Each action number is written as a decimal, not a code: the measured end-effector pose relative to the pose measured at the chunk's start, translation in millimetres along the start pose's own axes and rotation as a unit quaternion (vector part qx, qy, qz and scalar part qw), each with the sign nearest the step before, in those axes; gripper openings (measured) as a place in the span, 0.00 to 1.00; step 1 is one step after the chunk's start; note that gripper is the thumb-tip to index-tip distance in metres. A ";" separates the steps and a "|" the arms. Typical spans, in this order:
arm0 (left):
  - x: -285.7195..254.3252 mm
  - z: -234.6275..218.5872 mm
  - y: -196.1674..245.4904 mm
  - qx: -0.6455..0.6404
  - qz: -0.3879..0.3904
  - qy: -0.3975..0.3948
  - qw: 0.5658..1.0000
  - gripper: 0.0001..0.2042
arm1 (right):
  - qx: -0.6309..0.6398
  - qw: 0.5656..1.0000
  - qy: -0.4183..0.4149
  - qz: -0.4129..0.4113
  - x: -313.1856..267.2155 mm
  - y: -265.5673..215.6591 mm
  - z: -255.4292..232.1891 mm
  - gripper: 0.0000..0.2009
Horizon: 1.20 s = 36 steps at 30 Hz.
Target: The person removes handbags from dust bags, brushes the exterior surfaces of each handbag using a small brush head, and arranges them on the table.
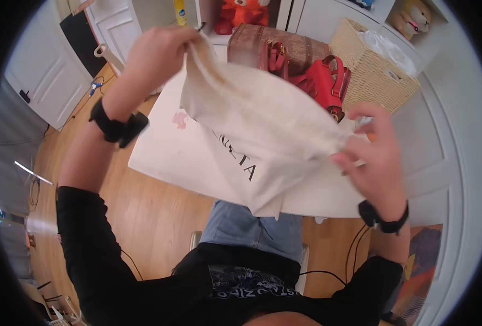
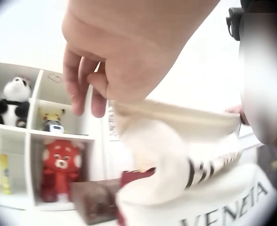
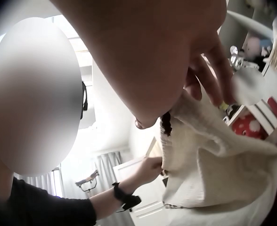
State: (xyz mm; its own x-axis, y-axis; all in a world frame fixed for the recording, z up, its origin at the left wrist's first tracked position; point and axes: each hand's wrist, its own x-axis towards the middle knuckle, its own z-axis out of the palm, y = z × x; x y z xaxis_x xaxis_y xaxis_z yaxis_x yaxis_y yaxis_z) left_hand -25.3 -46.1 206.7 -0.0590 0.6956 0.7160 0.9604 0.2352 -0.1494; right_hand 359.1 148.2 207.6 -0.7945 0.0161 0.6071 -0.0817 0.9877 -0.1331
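A cream cloth dust bag (image 1: 257, 103) with black lettering hangs stretched between both hands above the white table (image 1: 156, 155). My raised left hand (image 1: 156, 57) pinches one end of its top edge. At the opposite end, my right hand (image 1: 374, 152) grips the edge between thumb and fingers, lower and nearer to me. In the left wrist view the fabric (image 2: 150, 188) sags in folds under the hand, and part of the word VENETA shows. The bag's lower corner droops towards the table's front edge.
Behind the cloth stand a red handbag (image 1: 330, 81) and a brown patterned trunk-shaped bag (image 1: 300, 49). A woven basket (image 1: 371, 70) with white plastic inside sits at the back right. White shelves hold a red plush toy (image 2: 61, 165) and a panda toy (image 2: 16, 101).
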 end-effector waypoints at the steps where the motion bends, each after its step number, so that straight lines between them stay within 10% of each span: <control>1: 1.1 3.2 9.7 0.012 0.007 0.009 1.000 0.11 | -0.030 0.991 0.023 -0.126 12.7 -3.7 10.8 0.14; 5: -4.0 16.4 12.7 -0.039 -0.120 0.003 0.992 0.10 | 0.022 0.977 -0.011 -0.211 11.9 -4.7 53.0 0.11; 12: 3.3 26.2 33.4 -0.050 -0.159 0.087 0.982 0.19 | 0.088 0.983 -0.132 -0.089 34.4 -2.8 52.3 0.07; 17: -3.9 19.7 38.4 -0.076 -0.041 0.075 0.993 0.22 | -0.071 0.994 -0.081 0.031 30.6 6.5 58.6 0.17; 20: -11.6 11.3 41.7 -0.101 0.024 0.022 0.994 0.22 | -0.036 0.962 -0.259 0.084 33.6 11.0 57.9 0.22; 27: -39.7 -11.7 53.5 -0.051 -0.090 -0.003 0.995 0.22 | 0.198 0.942 -0.269 -0.004 40.3 -2.1 69.1 0.15; 36: -80.1 -0.1 100.5 -0.144 0.029 -0.122 0.982 0.24 | 0.172 0.957 -0.214 -0.098 23.4 -28.7 90.2 0.18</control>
State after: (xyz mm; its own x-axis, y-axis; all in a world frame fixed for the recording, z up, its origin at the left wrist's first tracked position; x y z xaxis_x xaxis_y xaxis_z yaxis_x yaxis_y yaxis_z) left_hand 76.0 -78.2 134.4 -0.0324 0.8519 0.5226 0.9991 0.0142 0.0388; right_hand 288.6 106.2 155.0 -0.9110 -0.3020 0.2810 -0.3893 0.8546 -0.3436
